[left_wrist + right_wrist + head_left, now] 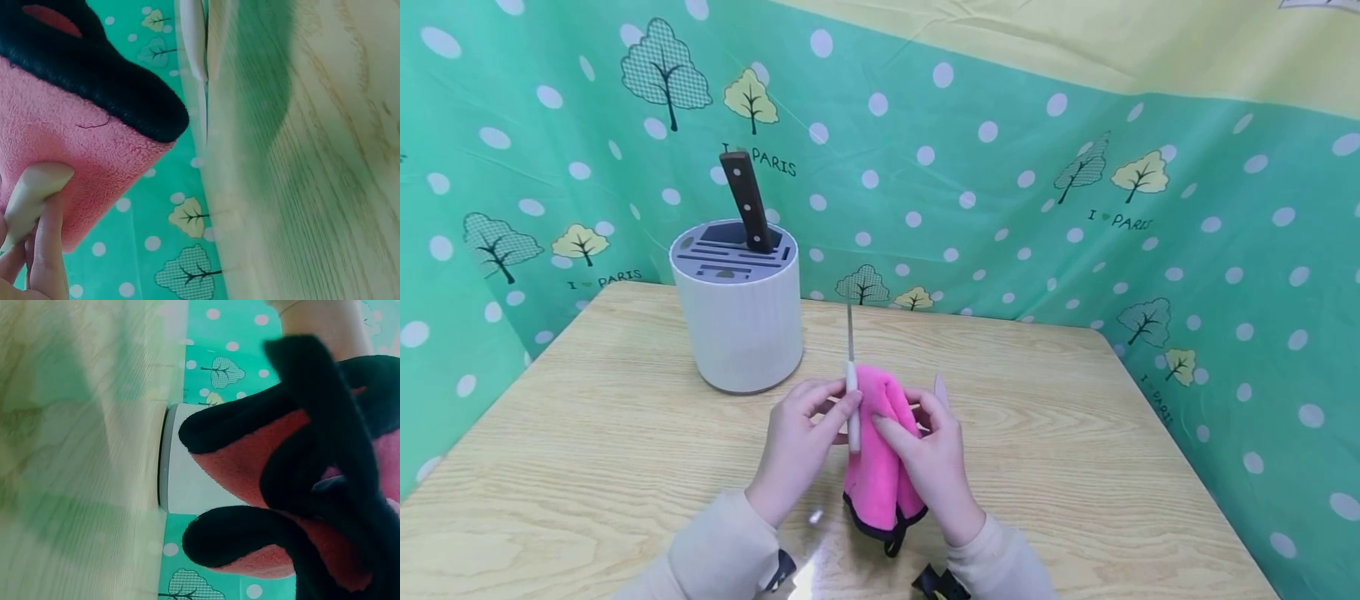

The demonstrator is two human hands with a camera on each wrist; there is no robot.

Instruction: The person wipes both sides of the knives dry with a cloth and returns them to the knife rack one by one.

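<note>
Upright in my left hand (803,433) is a knife (852,408), its white handle pinched between thumb and fingers and its thin blade pointing up and away. My right hand (934,450) grips a folded pink cloth (874,475) with black edging and a hanging loop, the thumb lying across its front. The cloth sits right against the knife handle. In the left wrist view the handle's rounded butt (47,178) overlaps the pink pile. Black-edged folds (250,425) fill much of the right wrist view and hide the right hand there.
A white round knife block (741,325) stands at the back left, with a dark-handled knife (747,200) in one slot. Another white-handled knife (195,37) lies on the wooden table (1075,467), mostly behind the right hand in the head view. A green polka-dot curtain (985,183) surrounds the table.
</note>
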